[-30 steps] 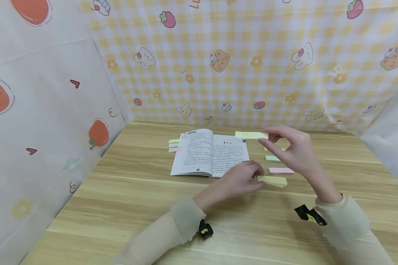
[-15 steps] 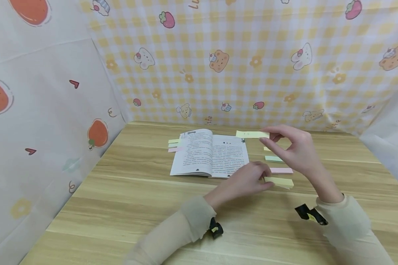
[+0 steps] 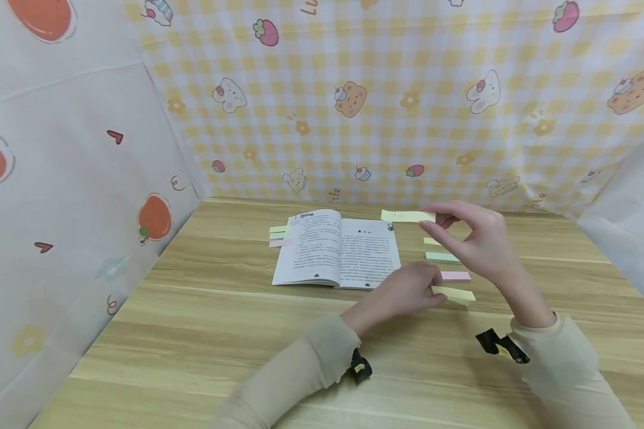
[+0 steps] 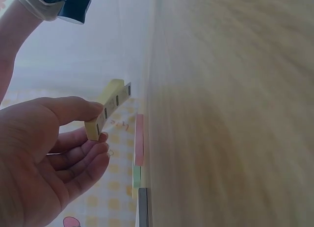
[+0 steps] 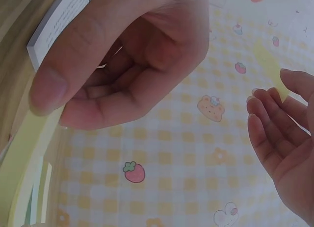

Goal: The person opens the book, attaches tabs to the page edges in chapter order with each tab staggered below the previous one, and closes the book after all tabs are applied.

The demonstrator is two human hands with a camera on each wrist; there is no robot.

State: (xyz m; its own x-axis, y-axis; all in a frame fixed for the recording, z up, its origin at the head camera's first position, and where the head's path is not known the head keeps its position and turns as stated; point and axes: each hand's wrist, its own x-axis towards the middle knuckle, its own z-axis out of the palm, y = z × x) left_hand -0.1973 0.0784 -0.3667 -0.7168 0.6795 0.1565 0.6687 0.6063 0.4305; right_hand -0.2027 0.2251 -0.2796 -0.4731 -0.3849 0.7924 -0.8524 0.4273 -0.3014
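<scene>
An open book lies on the wooden table. To its right sits a column of sticky-note pads: pale yellow, green, pink and yellow. My left hand pinches the yellow pad at its left end; the left wrist view shows that pad between thumb and fingers of my left hand, raised a little off the wood. My right hand pinches a single yellow strip in the air beside the book's top right corner.
Three coloured tabs stick out from the book's left edge. Patterned cloth walls close the table in at the back and on both sides. A black wrist camera hangs under the right sleeve.
My left hand has slid to the right with the yellow pad, from beside the book's corner to under the pink pad. The right hand with the strip has stayed almost still.
</scene>
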